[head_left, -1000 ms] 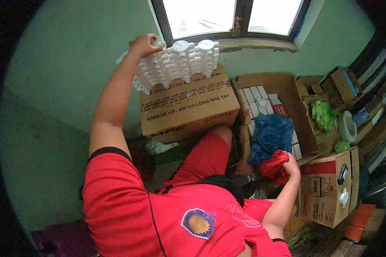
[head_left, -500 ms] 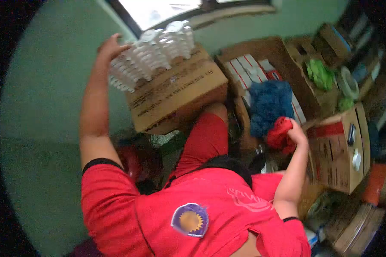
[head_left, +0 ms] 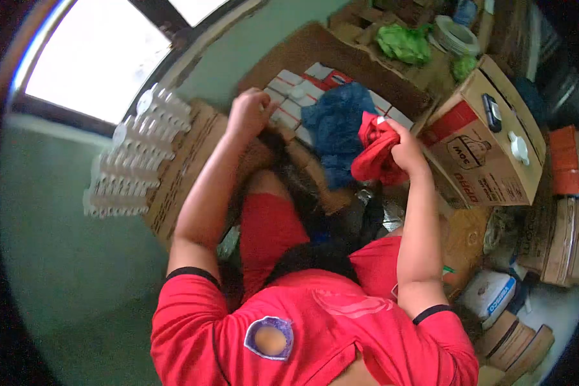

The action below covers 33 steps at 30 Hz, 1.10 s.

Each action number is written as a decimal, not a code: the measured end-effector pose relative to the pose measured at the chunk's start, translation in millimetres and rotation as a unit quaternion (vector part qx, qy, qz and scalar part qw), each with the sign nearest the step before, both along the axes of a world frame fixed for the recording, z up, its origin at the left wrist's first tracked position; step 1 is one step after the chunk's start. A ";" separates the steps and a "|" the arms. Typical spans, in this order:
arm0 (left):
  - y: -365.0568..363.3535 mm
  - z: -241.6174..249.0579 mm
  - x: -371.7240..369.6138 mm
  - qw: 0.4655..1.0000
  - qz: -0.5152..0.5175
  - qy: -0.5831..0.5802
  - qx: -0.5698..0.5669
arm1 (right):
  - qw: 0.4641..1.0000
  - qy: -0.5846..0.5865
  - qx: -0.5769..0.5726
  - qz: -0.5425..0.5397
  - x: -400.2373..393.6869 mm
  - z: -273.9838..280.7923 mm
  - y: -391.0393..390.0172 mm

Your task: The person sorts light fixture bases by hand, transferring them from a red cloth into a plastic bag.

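Note:
My left hand [head_left: 249, 114] is over the near left edge of an open carton holding rows of small white boxes [head_left: 289, 96]. Its fingers are curled; whether they hold anything is hidden. A crumpled red cloth [head_left: 374, 151] is gripped in my right hand [head_left: 405, 149], just in front of a blue cloth [head_left: 336, 122] lying on the white boxes. Stacks of clear plastic pieces [head_left: 138, 151] stand on a closed cardboard box [head_left: 190, 157] at the left.
A cardboard box [head_left: 489, 145] at the right bears a black phone-like object [head_left: 491, 112] and a white piece [head_left: 518, 148]. Behind are a green bag [head_left: 402, 44] and a tape roll [head_left: 457, 35]. A window [head_left: 96, 51] is at upper left.
My left hand has moved from the clear plastic stacks to the carton of white boxes. My right hand still holds the red cloth. The view has turned to the right.

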<state>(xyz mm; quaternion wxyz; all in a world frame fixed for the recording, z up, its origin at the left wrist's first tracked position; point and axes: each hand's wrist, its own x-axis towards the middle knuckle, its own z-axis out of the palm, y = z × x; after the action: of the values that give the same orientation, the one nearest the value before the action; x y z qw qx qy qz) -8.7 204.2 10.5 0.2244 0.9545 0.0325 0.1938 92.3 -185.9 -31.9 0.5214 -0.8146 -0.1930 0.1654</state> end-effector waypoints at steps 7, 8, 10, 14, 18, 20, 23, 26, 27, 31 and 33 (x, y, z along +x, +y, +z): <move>-11.5 -215.2 133.6 0.985 0.080 0.134 -0.071 | 0.903 0.025 0.377 -0.205 25.8 19.9 -39.2; -12.6 -229.0 141.8 0.979 0.107 0.167 -0.039 | 0.873 0.076 0.421 -0.236 28.5 18.0 -43.4; 1.6 -263.9 158.5 0.970 0.126 0.202 0.046 | 0.793 0.178 0.501 -0.297 30.2 22.7 -46.7; 17.4 -275.8 199.9 0.943 0.158 0.272 0.105 | 0.770 0.138 0.599 -0.170 37.9 -7.0 -54.3; 99.2 -384.8 241.5 0.963 0.062 0.237 0.112 | 0.685 0.183 0.691 -0.140 43.6 -3.5 -48.9; 66.6 -344.9 244.9 0.940 0.142 0.304 0.057 | 0.642 0.190 0.735 -0.108 43.6 -7.4 -48.8; 41.7 -317.0 248.1 0.916 0.194 0.333 0.111 | 0.657 0.221 0.703 -0.158 44.4 4.8 -48.3; -9.3 -235.2 233.4 0.935 0.253 0.211 0.134 | 0.717 0.211 0.624 -0.229 40.6 12.5 -40.0; -31.3 -200.0 221.9 0.940 0.278 0.150 0.128 | 0.738 0.202 0.600 -0.236 40.0 7.5 -35.7; -109.8 -103.5 173.7 0.987 -0.075 -0.080 -0.118 | 0.698 0.310 0.621 -0.175 38.5 -2.6 -13.2; -177.9 -51.4 123.7 0.922 -0.151 -0.058 -0.351 | 0.737 0.286 0.595 -0.146 24.1 -15.6 13.2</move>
<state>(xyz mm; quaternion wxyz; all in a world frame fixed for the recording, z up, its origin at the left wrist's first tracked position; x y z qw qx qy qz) 114.9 26.4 -40.9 0.5734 0.7951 -0.0594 0.1882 116.4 -172.7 -47.5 0.9482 -0.2707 0.0277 0.1639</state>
